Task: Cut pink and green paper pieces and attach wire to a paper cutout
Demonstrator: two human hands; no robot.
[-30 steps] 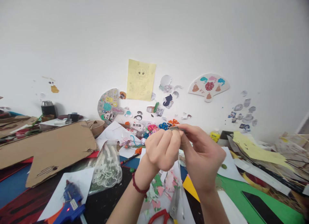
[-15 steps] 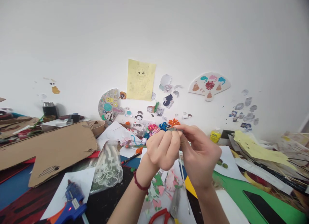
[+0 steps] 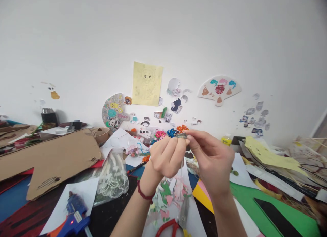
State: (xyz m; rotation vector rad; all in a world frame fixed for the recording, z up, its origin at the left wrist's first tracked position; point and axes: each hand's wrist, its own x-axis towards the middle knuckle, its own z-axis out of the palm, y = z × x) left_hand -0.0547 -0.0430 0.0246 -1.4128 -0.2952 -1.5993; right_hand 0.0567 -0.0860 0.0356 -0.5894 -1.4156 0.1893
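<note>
My left hand [image 3: 168, 157] is curled into a fist in the middle of the view, a dark red bracelet [image 3: 144, 192] round its wrist. Close against it, the thumb and fingers of my right hand [image 3: 211, 158] are pinched together. Between the fingertips shows a small grey-green piece [image 3: 181, 135], too small and covered to name. Part of a thin white cord shows below the hands; its upper end is hidden. Under my forearms, pink and green paper scraps [image 3: 167, 192] lie on a white sheet with red-handled scissors [image 3: 183, 213].
At front left a blue glue gun [image 3: 76, 213] rests on paper, with a bag of white cords [image 3: 114, 177] and cut cardboard [image 3: 63, 155] behind. A black phone-like slab [image 3: 276, 215] lies on green sheet [image 3: 245, 196] at right. The decorated wall [image 3: 163, 32] stands behind.
The view has shifted slightly, and both hands stay together, a little further left. The white cord that hung long below them now shows only in a short part.
</note>
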